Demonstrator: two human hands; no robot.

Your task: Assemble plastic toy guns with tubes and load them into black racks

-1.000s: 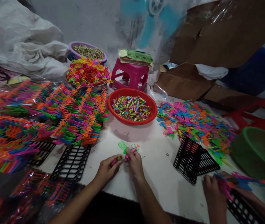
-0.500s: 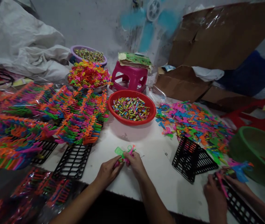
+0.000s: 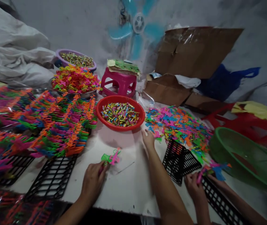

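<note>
right hand [image 3: 148,139] moved to loose pile [image 3: 177,125], one toy [image 3: 111,157] in left hand [image 3: 93,182]

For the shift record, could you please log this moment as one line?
left hand: holds green-pink toy | right hand: open, at loose parts pile

No writing, label, brand or number can be read anywhere. The green printed sheets [image 3: 123,66] on the pink stool [image 3: 118,83] near the table's far edge are too blurred to read.
</note>
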